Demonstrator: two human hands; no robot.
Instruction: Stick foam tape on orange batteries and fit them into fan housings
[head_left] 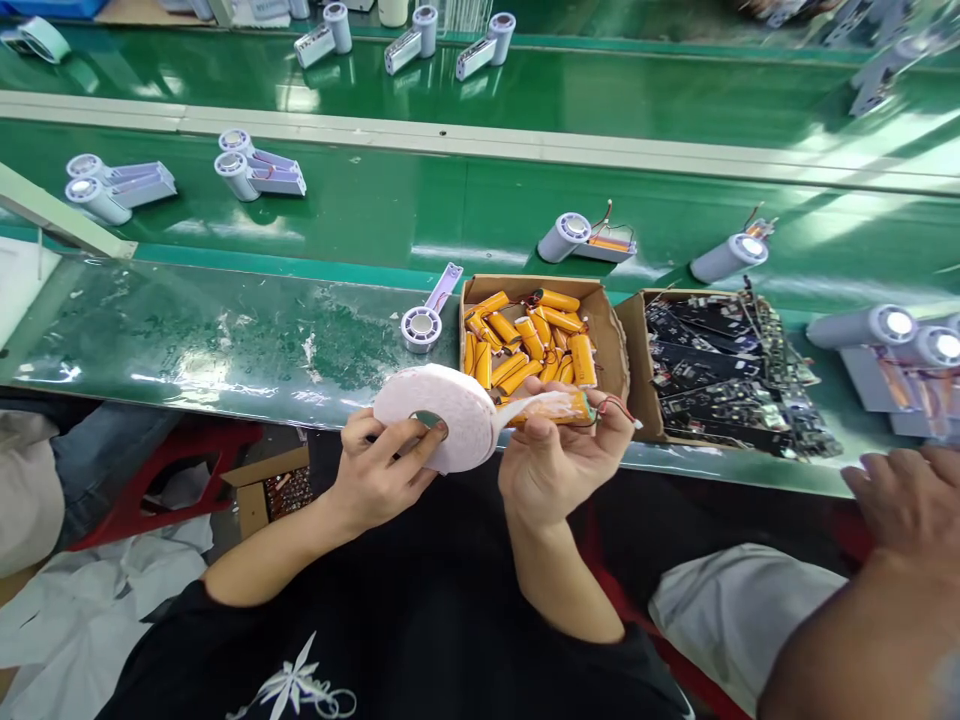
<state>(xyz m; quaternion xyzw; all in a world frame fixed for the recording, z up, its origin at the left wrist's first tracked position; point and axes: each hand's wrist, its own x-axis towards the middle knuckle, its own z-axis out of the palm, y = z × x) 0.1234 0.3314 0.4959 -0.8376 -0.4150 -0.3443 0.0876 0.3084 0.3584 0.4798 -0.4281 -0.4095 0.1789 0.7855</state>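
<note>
My left hand [394, 455] grips a large roll of white tape [457, 410], with fingers through its core hole. From the roll a strip of tape runs onto an orange battery [559, 405], which my right hand [559, 460] holds between thumb and fingers. Thin red and dark wires with a small white plug trail from the battery's right end. Just beyond my hands stands a cardboard box [616, 375] with several more orange batteries [517, 370] inside. Left of that box, a lavender fan housing with a handle [421, 328] rests on the bench.
Right of the batteries, another carton [641, 360] holds dark circuit boards [705, 370]. Lavender housings [566, 238] sit along the green conveyor [420, 210]. A co-worker's hand [907, 500] is at the right; another person's leg [112, 460] and a red stool [150, 490] are at the left.
</note>
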